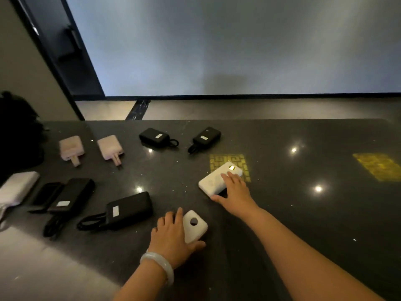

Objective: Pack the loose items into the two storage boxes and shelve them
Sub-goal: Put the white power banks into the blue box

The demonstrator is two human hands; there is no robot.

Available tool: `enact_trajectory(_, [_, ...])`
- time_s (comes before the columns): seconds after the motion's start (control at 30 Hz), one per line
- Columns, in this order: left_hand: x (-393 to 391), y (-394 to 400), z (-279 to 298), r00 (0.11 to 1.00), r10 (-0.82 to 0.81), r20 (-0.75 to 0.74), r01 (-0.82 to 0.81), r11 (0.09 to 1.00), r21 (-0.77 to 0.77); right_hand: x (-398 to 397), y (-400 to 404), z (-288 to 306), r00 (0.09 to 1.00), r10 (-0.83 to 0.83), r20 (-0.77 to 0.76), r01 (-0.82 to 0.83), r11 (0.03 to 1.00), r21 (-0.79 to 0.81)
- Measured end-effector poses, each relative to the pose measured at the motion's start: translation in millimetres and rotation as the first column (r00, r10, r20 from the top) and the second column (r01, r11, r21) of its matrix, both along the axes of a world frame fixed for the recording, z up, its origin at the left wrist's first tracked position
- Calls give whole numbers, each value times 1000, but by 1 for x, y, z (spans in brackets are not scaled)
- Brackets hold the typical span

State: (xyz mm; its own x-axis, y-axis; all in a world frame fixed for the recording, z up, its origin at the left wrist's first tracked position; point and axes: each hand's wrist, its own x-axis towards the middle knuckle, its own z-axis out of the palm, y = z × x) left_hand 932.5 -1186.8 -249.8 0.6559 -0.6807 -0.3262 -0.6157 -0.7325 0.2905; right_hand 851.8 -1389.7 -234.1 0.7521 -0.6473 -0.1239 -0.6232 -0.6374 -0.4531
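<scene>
Dark polished stone tabletop (pixel 303 213): left hand (pixel 171 233) grasps small white holed block (pixel 194 229), right hand (pixel 235 191) grips white rectangular power bank (pixel 213 181); lift both squarely, avoid sliding.

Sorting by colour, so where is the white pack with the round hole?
In the head view, the white pack with the round hole lies near the table's front edge, under the left hand, right of a black power bank.

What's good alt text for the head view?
A person's left hand and right hand each rest on a white power bank on a dark glossy table. Black and pale power banks lie spread to the left; no storage boxes are visible.
</scene>
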Motion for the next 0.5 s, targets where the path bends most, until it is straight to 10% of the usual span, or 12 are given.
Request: enact_trajectory(0.5, [45, 14, -8, 989, -69, 135, 80, 993, -82, 46, 9, -23, 983, 157, -97, -171, 972, -163])
